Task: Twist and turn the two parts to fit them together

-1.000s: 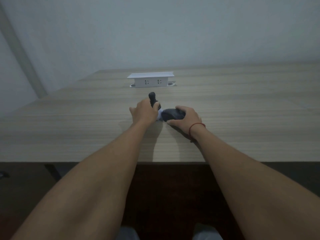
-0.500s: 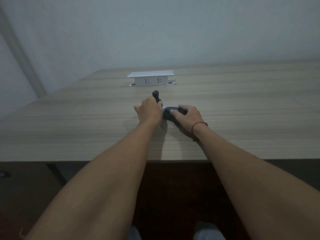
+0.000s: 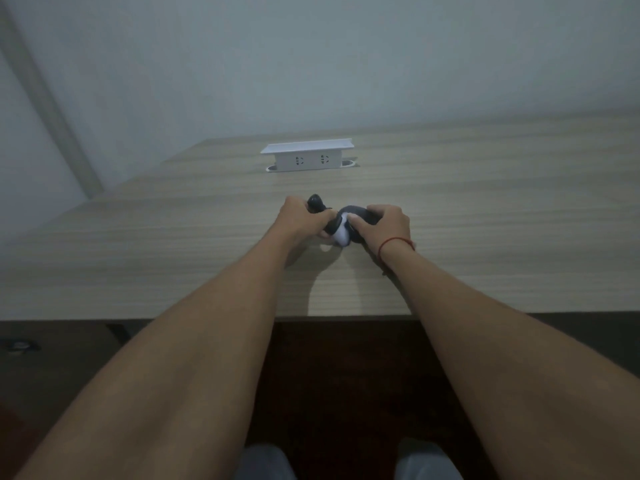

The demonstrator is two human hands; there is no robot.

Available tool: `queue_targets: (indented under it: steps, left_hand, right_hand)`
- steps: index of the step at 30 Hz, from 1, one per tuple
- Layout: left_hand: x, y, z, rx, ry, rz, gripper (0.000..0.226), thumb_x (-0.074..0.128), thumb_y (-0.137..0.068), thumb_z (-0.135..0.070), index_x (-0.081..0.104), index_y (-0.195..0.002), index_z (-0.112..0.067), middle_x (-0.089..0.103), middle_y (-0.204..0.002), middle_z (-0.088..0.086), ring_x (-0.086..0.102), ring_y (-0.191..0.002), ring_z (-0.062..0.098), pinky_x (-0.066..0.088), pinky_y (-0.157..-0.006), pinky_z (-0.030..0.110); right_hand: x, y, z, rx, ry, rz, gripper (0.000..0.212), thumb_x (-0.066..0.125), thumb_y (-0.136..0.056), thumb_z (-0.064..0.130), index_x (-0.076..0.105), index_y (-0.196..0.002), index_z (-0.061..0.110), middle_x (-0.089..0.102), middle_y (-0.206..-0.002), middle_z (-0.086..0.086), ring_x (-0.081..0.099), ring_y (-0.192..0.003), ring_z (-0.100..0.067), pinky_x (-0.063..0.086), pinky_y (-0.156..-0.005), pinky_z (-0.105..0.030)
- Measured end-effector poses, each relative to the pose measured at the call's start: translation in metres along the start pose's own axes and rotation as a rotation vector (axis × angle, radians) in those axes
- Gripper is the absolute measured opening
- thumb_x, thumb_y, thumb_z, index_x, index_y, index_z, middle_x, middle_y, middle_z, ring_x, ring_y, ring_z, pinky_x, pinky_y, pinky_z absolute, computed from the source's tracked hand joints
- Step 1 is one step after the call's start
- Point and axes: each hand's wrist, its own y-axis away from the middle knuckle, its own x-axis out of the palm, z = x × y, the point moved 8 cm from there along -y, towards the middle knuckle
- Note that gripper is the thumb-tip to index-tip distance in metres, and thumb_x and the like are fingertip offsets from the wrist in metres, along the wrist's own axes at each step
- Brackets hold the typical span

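Dark gadget (image 3: 358, 216) with a white part sits mid-bench (image 3: 485, 216), gripped from both sides: left hand (image 3: 299, 220) fingers curled round its black handle, right hand (image 3: 384, 225) fingers wrapped over the body. Socket box (image 3: 308, 157) well behind.

Dim, bluish, flat light; soft arm shadows fall toward near edge of table (image 3: 485, 209). Slight softness overall, no glare. Wide-angle bend at edges, corners darker.

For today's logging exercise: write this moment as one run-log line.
left hand grips dark handle | right hand grips dark object | wooden table
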Motion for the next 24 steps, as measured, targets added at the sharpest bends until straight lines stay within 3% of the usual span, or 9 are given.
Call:
queue_targets:
  steps: [5,8,9,11,13,18,22,24]
  left_hand:
    - [0.005,0.007,-0.001,0.034,-0.11,-0.243,0.041,0.064,-0.086,-0.033,0.065,-0.108,0.001,0.068,-0.108,0.018,0.065,-0.1,0.032,0.051,-0.08,0.033]
    - [0.012,0.012,0.001,0.024,-0.079,-0.177,0.043,0.061,-0.087,-0.035,0.063,-0.11,0.001,0.068,-0.107,0.016,0.066,-0.099,0.031,0.054,-0.084,0.034]
    - [0.012,0.01,0.002,0.02,-0.053,-0.1,0.039,0.063,-0.086,-0.034,0.065,-0.104,0.001,0.069,-0.101,0.016,0.069,-0.091,0.027,0.056,-0.079,0.031]
    - [0.01,0.011,0.001,0.0,0.005,0.07,0.024,0.066,-0.088,-0.026,0.065,-0.086,-0.003,0.069,-0.081,0.014,0.07,-0.064,0.015,0.055,-0.056,0.017]
    - [0.008,0.015,-0.001,0.003,-0.011,0.121,0.017,0.065,-0.09,-0.022,0.063,-0.079,-0.009,0.067,-0.074,0.01,0.066,-0.059,0.013,0.049,-0.046,0.013]
    - [0.007,0.016,0.007,-0.027,-0.046,-0.252,0.043,0.061,-0.09,-0.033,0.062,-0.117,-0.001,0.066,-0.117,0.017,0.063,-0.107,0.032,0.051,-0.085,0.033]
    - [0.014,0.014,0.011,-0.071,0.007,-0.234,0.045,0.057,-0.091,-0.036,0.06,-0.12,-0.002,0.066,-0.118,0.016,0.064,-0.107,0.031,0.052,-0.094,0.04]
    - [0.014,0.007,0.011,-0.061,0.056,-0.112,0.035,0.06,-0.09,-0.033,0.067,-0.103,-0.002,0.072,-0.1,0.015,0.069,-0.091,0.025,0.056,-0.084,0.03]
  right_hand:
    - [-0.002,0.002,-0.002,-0.023,-0.027,0.035,0.051,0.072,-0.079,0.034,0.061,-0.122,0.011,0.064,-0.125,-0.007,0.058,-0.114,-0.023,0.044,-0.093,-0.03]
    - [-0.004,0.0,-0.002,-0.007,-0.023,-0.006,0.051,0.073,-0.078,0.036,0.061,-0.121,0.01,0.064,-0.125,-0.008,0.058,-0.114,-0.024,0.043,-0.093,-0.03]
    - [-0.004,-0.001,-0.002,0.002,-0.015,-0.02,0.052,0.072,-0.079,0.036,0.06,-0.123,0.011,0.063,-0.126,-0.009,0.058,-0.115,-0.025,0.043,-0.094,-0.03]
    - [-0.003,-0.002,-0.001,0.009,0.004,-0.029,0.053,0.071,-0.079,0.037,0.059,-0.125,0.011,0.062,-0.128,-0.01,0.058,-0.115,-0.027,0.043,-0.095,-0.032]
    - [-0.003,-0.001,-0.001,0.011,0.007,-0.017,0.053,0.07,-0.08,0.038,0.058,-0.125,0.013,0.061,-0.128,-0.01,0.058,-0.116,-0.027,0.044,-0.095,-0.033]
    - [-0.003,0.007,-0.001,-0.035,-0.01,0.072,0.05,0.069,-0.081,0.036,0.058,-0.125,0.013,0.061,-0.128,-0.007,0.056,-0.118,-0.025,0.046,-0.101,-0.041]
    - [-0.005,0.005,-0.001,-0.041,0.011,0.057,0.05,0.067,-0.083,0.035,0.056,-0.127,0.012,0.06,-0.13,-0.008,0.055,-0.119,-0.026,0.044,-0.101,-0.039]
    - [-0.006,0.003,-0.001,-0.024,0.025,0.026,0.052,0.067,-0.083,0.037,0.056,-0.128,0.012,0.06,-0.13,-0.009,0.056,-0.119,-0.027,0.043,-0.1,-0.037]
